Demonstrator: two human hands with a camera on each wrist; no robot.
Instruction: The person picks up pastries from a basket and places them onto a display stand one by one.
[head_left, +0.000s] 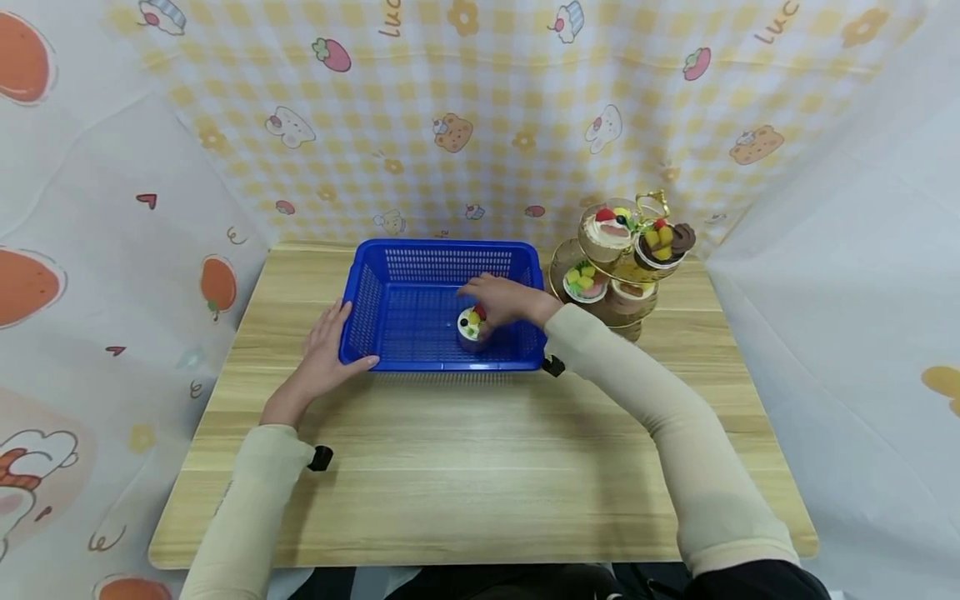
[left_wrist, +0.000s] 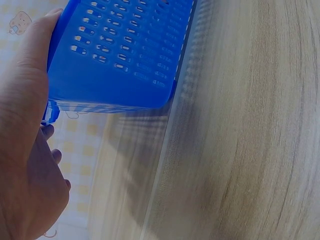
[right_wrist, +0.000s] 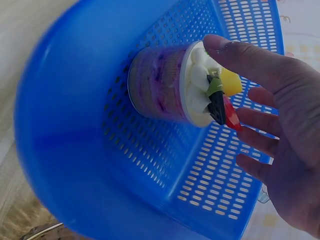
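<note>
Inside the blue plastic basket [head_left: 420, 367], near its front right, stands a clear dessert cup [right_wrist: 157, 82] topped with white cream, yellow and red fruit pieces and a dark piece. My right hand [head_left: 504, 300] is over that cup. In the right wrist view its thumb lies at the cup's rim, and the loosely bent fingers are beside the topping, not wrapped round the cup. My left hand [head_left: 324, 346] rests at the basket's front left corner, thumb along the front rim and fingers stretched along the left side.
A tiered gold-trimmed stand [head_left: 626, 321] with several dessert cups stands right of the basket, close to my right forearm. The wooden table [head_left: 480, 467] backs onto a yellow checked cloth [head_left: 495, 92]; patterned white sheets hang at both sides.
</note>
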